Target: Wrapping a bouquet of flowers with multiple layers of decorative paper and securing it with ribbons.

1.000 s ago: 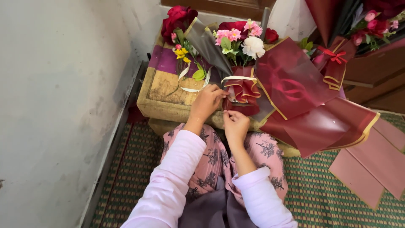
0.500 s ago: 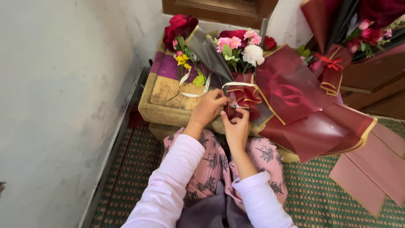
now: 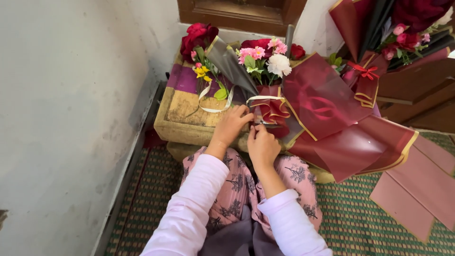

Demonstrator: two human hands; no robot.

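A small bouquet (image 3: pixel 265 59) of pink, white and red flowers lies on a worn yellow-brown block (image 3: pixel 182 118), its neck bound in dark red wrapping paper (image 3: pixel 274 109). My left hand (image 3: pixel 231 125) curls its fingers on that red wrap at the neck. Just below it, my right hand (image 3: pixel 262 144) pinches the same spot from the near side; what sits between its fingertips is too small to make out. A cream ribbon (image 3: pixel 213 103) loops away to the left of my left hand. Both arms wear pale pink sleeves over my floral-print lap.
A grey wall (image 3: pixel 71 118) runs along the left. Large maroon wrapping sheets (image 3: pixel 341 128) spread to the right, with pink sheets (image 3: pixel 412 194) on a green woven mat (image 3: pixel 360 227). A finished bouquet with a red bow (image 3: pixel 367 71) leans at top right under a wooden frame (image 3: pixel 237 12).
Both hands stay at the bouquet's neck and shift their fingers only slightly. The view has tilted down a little.
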